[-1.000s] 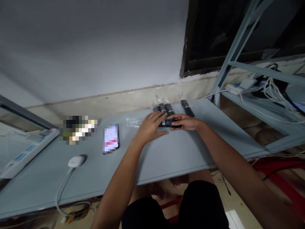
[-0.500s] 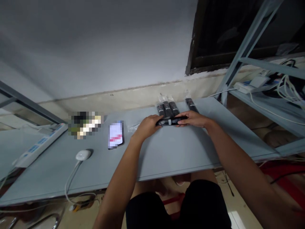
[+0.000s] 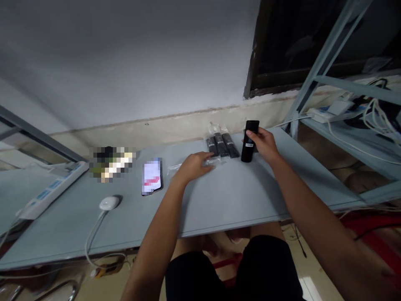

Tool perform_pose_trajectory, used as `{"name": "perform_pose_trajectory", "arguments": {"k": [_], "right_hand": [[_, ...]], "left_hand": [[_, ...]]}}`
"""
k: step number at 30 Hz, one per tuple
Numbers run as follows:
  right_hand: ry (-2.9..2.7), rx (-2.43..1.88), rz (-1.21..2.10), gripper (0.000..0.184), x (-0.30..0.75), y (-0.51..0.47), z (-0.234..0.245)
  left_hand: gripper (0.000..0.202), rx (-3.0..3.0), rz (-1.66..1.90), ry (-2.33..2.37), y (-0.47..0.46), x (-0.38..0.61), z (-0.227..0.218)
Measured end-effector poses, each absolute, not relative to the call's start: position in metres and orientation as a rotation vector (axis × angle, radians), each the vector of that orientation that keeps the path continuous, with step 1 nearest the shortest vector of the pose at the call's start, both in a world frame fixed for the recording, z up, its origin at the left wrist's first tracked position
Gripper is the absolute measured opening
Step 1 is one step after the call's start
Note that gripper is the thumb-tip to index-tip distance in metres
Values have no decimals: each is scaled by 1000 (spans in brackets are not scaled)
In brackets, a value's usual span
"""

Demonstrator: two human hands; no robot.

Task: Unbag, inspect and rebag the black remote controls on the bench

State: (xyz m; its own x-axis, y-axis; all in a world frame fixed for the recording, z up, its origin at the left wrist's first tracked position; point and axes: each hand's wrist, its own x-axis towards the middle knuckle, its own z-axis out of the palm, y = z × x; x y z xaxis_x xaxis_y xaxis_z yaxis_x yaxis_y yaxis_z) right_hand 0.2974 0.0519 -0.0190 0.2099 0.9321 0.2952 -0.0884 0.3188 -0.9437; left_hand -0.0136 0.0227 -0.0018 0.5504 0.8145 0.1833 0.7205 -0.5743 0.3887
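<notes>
My right hand (image 3: 265, 143) grips a slim black remote control (image 3: 248, 146), raised almost upright, its white label facing me. My left hand (image 3: 194, 166) rests low over the table with thumb and forefinger apart. Beside those fingertips is a crumpled clear plastic bag (image 3: 220, 161); whether the fingers touch it is hard to tell. Just behind lie three black remote controls (image 3: 221, 145) in clear bags, side by side. Another dark packed piece is mostly hidden behind the right hand. A second clear bag (image 3: 173, 169) lies left of my left hand, partly covered by it.
On the grey table (image 3: 225, 200) lie a phone (image 3: 152, 176) with a lit, blurred screen and a white round device (image 3: 109, 203) on a cable. A power strip (image 3: 54, 190) runs along the left edge. Shelf posts (image 3: 316, 71) and cables stand at right, the wall behind.
My right hand has moved up and right with the remote control, turning it from lying flat to nearly upright. My left hand has come off it, and a clear bag now shows by its fingertips.
</notes>
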Motion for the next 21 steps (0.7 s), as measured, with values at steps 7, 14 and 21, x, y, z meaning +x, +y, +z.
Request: {"name": "perform_pose_trajectory", "arguments": {"k": [7,14,21], "right_hand": [[-1312,-945,824,50,276,44,-17],[-1808,-1090,869,37,282,41,-29],[-1746,-1102,921,32,285,45,-32]], "left_hand": [[46,2464,557,1185,21,-7,1],[44,2436,548,1089,18,-5,1],[51,2379,561,1007,12,0,2]]}}
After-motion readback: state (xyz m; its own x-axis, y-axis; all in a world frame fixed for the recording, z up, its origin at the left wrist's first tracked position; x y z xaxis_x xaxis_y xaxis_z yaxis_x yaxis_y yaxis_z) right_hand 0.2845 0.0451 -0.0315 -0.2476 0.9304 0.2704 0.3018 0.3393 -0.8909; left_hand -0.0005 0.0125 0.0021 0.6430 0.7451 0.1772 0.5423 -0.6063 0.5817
